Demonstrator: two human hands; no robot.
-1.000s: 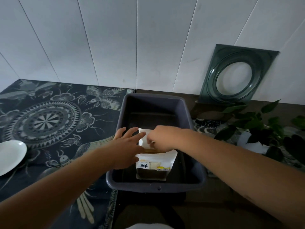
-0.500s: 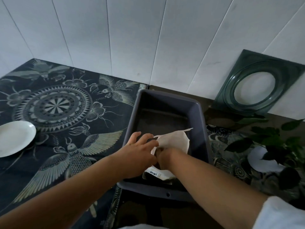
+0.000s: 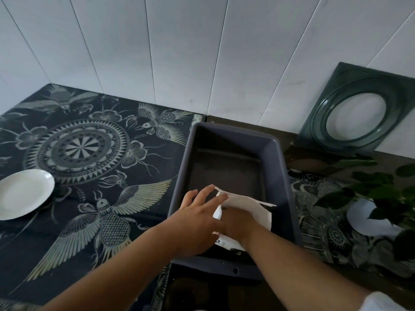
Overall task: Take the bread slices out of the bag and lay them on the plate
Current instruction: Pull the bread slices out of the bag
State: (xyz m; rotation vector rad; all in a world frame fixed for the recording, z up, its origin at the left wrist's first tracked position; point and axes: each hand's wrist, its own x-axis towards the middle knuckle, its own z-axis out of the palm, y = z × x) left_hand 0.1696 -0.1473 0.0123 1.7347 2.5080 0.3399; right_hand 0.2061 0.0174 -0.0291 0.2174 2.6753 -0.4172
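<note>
A white bread bag [image 3: 251,206] lies in the near end of a dark grey plastic tub [image 3: 226,140]. My left hand [image 3: 197,217] presses on the bag's left side, holding its mouth open. My right hand [image 3: 235,223] is pushed into the bag's opening, with the fingers hidden inside. No bread slice shows; the bag hides them. The white plate [image 3: 22,194] sits far to the left on the patterned cloth, with nothing on it.
A dark cloth with bird and mandala prints [image 3: 89,153] covers the table's left part. A green square frame with a round hole [image 3: 357,113] leans on the white wall. A leafy plant [image 3: 377,189] stands to the right of the tub.
The bag went from upright to tipped over, its mouth opened. My right hand went from pinching the top to reaching inside. The camera swung left and closer.
</note>
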